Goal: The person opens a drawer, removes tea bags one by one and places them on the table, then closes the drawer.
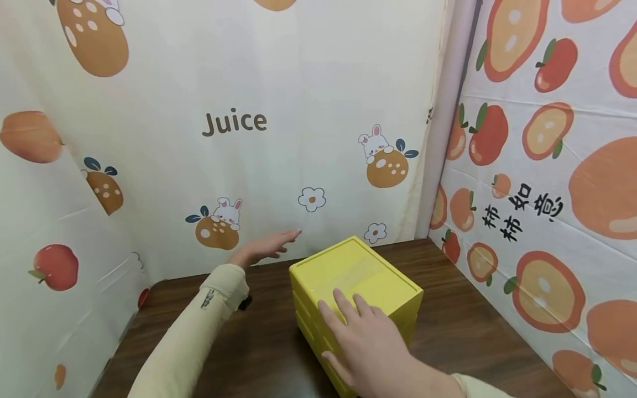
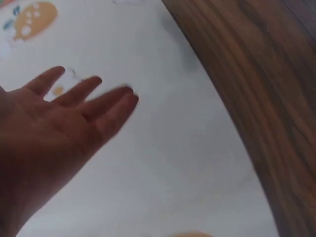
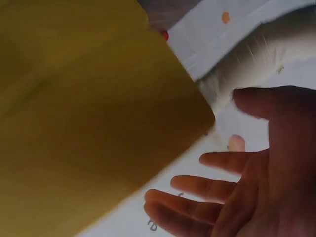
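A yellow box [image 1: 348, 271] with stacked tiers along its side, like a small drawer cabinet, stands on the dark wooden table [image 1: 259, 337]. A strip of clear tape appears to lie across its top. My right hand [image 1: 370, 348] is over the near part of the box, fingers spread, holding nothing. In the right wrist view a gap shows between the fingers and the yellow surface [image 3: 123, 113]. To the left of the box, my left hand [image 1: 266, 246] is raised with its fingers extended and nothing in it. The left wrist view shows its palm [image 2: 54, 128].
A white curtain [image 1: 308, 138] printed with fruit and rabbits hangs behind the table. Fruit-patterned cloth [image 1: 537, 182] borders the right side, and another printed cloth [image 1: 59, 210] the left. A small black object [image 1: 245, 302] shows beside the left cuff.
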### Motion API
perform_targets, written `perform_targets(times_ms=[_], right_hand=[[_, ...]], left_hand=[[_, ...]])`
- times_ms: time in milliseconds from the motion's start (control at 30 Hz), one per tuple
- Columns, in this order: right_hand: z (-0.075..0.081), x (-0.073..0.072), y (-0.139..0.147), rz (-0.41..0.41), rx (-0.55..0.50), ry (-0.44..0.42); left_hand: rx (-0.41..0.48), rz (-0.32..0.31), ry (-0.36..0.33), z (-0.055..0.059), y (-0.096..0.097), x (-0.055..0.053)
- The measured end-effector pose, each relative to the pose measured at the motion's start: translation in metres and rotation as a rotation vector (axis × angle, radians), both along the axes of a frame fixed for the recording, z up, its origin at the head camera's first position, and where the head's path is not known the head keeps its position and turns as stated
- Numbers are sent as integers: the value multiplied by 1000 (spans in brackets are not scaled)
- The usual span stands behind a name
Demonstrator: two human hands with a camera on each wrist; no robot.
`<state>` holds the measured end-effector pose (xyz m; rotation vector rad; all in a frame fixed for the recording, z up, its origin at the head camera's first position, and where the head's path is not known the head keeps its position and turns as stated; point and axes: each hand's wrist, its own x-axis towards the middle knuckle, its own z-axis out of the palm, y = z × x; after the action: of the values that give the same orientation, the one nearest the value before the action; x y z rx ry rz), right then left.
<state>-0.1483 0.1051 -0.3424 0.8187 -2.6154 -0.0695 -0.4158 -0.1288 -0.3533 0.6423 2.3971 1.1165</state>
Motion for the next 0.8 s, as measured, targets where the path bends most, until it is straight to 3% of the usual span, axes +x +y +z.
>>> perform_targets(times_ms=[133, 300, 367, 633, 800], right_hand=[[-24, -1, -5, 1, 20, 192], [-53, -10, -9, 20, -19, 454], [-61, -12, -11, 19, -36, 522], [-75, -16, -10, 41, -42, 607], [-74, -18, -6, 74, -21, 639]], left_hand=[[27, -90, -50, 17, 26, 3], [-55, -184, -52, 39, 64, 7], [-97, -198, -41, 42, 79, 6], [-166, -288, -34, 31, 108, 1], [-108, -374, -49, 27, 119, 1]])
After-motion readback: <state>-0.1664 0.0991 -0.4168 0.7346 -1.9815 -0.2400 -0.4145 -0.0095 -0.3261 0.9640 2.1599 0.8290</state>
